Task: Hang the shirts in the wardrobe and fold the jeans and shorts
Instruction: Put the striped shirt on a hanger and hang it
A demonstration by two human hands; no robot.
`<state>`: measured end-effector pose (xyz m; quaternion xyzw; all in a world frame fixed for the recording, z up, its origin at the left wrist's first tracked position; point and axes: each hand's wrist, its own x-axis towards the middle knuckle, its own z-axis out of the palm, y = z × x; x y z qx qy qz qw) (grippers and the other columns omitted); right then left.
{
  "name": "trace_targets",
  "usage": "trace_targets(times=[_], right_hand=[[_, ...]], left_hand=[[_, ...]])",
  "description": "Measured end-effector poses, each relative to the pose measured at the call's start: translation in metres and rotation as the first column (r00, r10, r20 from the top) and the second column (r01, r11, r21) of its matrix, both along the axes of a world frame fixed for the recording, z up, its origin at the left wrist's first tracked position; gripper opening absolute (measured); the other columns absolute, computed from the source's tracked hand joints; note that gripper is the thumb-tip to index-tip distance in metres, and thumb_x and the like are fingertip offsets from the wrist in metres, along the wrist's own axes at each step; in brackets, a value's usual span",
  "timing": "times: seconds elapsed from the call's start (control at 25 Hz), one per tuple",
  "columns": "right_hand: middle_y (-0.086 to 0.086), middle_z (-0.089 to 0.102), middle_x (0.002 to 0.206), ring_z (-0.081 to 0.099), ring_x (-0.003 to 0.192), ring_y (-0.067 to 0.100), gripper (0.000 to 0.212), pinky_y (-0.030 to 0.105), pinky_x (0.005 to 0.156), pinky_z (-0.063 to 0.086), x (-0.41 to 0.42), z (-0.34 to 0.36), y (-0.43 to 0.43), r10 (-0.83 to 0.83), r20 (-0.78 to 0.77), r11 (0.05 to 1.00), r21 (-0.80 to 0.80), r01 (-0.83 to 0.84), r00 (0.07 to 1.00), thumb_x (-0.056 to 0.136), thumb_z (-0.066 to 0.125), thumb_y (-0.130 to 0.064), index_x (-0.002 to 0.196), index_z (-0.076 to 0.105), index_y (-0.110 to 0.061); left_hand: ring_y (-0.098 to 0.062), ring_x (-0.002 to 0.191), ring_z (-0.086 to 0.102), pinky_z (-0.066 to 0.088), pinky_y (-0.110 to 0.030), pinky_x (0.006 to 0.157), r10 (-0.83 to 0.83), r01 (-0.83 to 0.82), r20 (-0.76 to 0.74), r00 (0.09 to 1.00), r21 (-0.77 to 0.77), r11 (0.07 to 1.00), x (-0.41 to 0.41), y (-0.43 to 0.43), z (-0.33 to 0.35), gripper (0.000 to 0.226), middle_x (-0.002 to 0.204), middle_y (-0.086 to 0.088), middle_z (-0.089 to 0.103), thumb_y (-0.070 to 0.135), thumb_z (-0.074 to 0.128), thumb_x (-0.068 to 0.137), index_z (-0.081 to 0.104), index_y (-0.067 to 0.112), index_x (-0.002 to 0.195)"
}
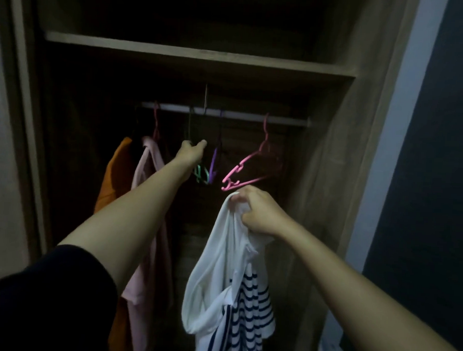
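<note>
My right hand (260, 215) bunches the neck of a white shirt with navy stripes (229, 280), fingers curled tight round the cloth. The rest of it hangs slack and doubled below the fist, in front of the open wardrobe (328, 152) and not yet on any hanger. Just above that fist, near touching it, an empty pink hanger (251, 165) tilts off the rail (227, 114). Left of it hang a purple hanger (213, 164) and a green hanger (200, 174). My left hand (192, 151) reaches in beside those two at full stretch, one finger forward. The dim light does not show whether it closes on a hanger or merely touches one.

The step looks to be fetching a hanger, and it should go best if I lift the hook clear of the rail rather than drag it along. I should then find the collar opening before feeding either shoulder in, since the shirt is twisted in my grip.

Count: one shirt in hand and two already hung left of my outstretched arm, an orange shirt (115, 176) and a pale pink shirt (148, 198). At least three hangers are bare, under one shelf (198, 56)
</note>
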<state>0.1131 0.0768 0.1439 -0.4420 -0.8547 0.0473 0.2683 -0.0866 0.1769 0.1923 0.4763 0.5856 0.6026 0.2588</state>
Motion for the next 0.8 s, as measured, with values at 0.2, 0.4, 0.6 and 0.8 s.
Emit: trace_targets(times=[0.2, 0.4, 0.6, 0.8], right_hand=[[0.008, 0.052, 0.131, 0.047, 0.124, 0.022, 0.050, 0.029, 0.105, 0.037, 0.010, -0.011, 0.018, 0.044, -0.001, 0.999, 0.023, -0.044, 0.999, 0.077, 0.048, 0.004, 0.123, 0.059, -0.010], [0.004, 0.053, 0.128, 0.048, 0.121, 0.017, 0.050, 0.017, 0.101, 0.033, 0.010, -0.023, 0.021, 0.092, -0.038, 0.996, 0.011, -0.092, 0.995, 0.076, 0.046, 0.006, 0.123, 0.059, -0.008], [0.002, 0.051, 0.130, 0.048, 0.120, 0.017, 0.051, 0.023, 0.103, 0.037, 0.009, -0.038, 0.012, 0.074, -0.029, 0.997, 0.002, -0.074, 0.997, 0.078, 0.046, 0.006, 0.125, 0.057, -0.009], [0.004, 0.048, 0.133, 0.047, 0.123, 0.020, 0.047, 0.023, 0.104, 0.035, -0.015, -0.052, -0.010, 0.058, 0.017, 0.994, -0.090, -0.056, 0.998, 0.081, 0.045, 0.004, 0.125, 0.057, -0.007]], left_hand=[[-0.026, 0.101, 0.058, 0.045, -0.032, 0.077, 0.040, -0.036, 0.075, 0.996, -0.050, 0.998, 0.008, 0.031, 0.000, 0.066, 0.113, -0.015, 0.056, 0.026, 0.067, 0.083, 0.034, 0.000, 0.133], [-0.022, 0.071, 0.056, 0.042, -0.030, 0.058, -0.040, 0.043, 0.079, 0.996, -0.034, 0.999, 0.007, 0.043, 0.000, 0.021, 0.082, -0.013, 0.057, 0.007, 0.066, 0.081, 0.055, 0.003, 0.099], [-0.013, 0.075, 0.053, 0.045, -0.025, 0.066, -0.168, 0.162, 0.190, 0.967, 0.044, 0.986, -0.001, 0.008, 0.016, 0.029, 0.079, -0.005, 0.052, -0.016, 0.055, 0.080, 0.054, 0.010, 0.092], [-0.013, 0.062, 0.044, 0.039, -0.022, 0.048, -0.139, 0.131, 0.337, 0.931, 0.046, 0.990, 0.001, -0.086, -0.032, 0.039, 0.069, -0.005, 0.042, -0.021, 0.037, 0.083, 0.039, 0.013, 0.102]])
